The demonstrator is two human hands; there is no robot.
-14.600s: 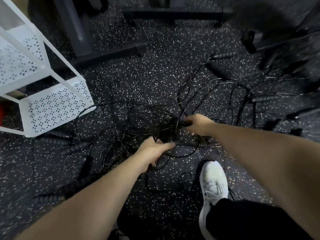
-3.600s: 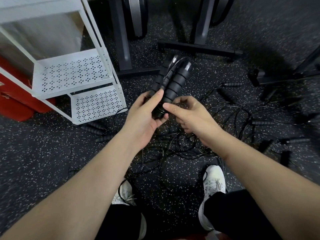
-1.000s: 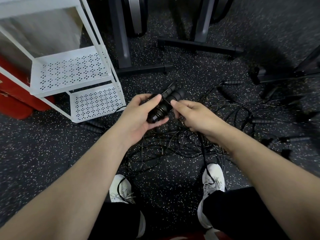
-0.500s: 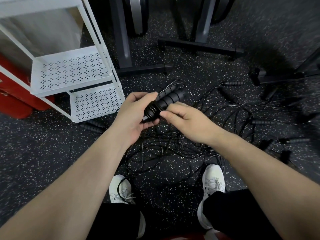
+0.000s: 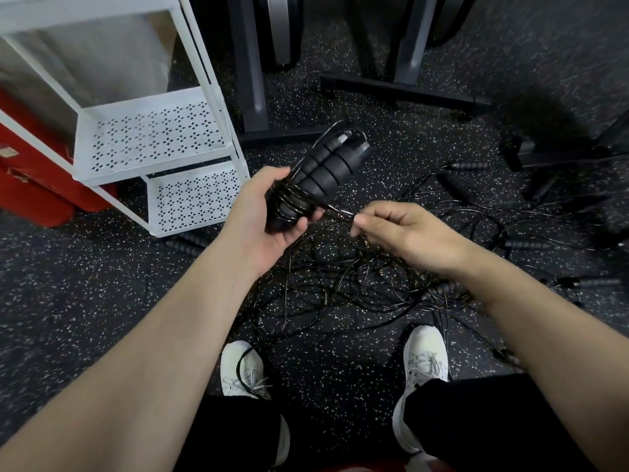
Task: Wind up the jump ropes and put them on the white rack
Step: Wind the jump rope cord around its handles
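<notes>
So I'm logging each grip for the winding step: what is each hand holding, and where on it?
Left hand grips the paired black handles at their lower, cord-wrapped end. Right hand pinches the thin black cord just off that wrap.

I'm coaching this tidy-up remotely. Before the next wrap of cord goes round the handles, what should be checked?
1. Left hand grips the paired handles: ok.
2. Right hand pinches the cord: ok.
3. Cord taut between the hands: ok.
4. Loose cord free of the floor tangle: cannot tell.
5. Cord clear of the left shoe: not ok, a loop lies over it.
6. White rack shelf free for the bundle: ok.
</notes>
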